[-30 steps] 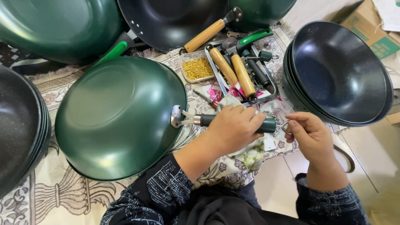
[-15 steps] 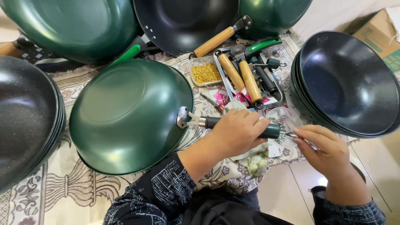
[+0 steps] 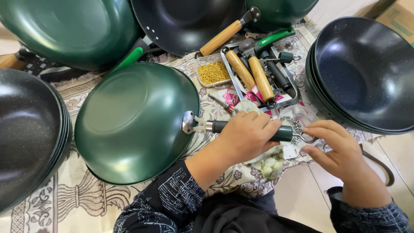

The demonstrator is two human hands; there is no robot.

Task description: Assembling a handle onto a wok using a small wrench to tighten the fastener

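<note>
A cream rug point(image 3: 39, 211) with a floral and urn pattern covers most of the floor. Pale tiles point(image 3: 302, 198) show past its edge, and a cardboard box point(image 3: 399, 19) sits in the corner under soft, even light.

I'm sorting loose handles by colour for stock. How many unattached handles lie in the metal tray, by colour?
Wooden tan handles: 2
Green handles: 1
Black handles: 1
Total: 4 that can be made out in the metal tray; more may be hidden underneath.
</note>
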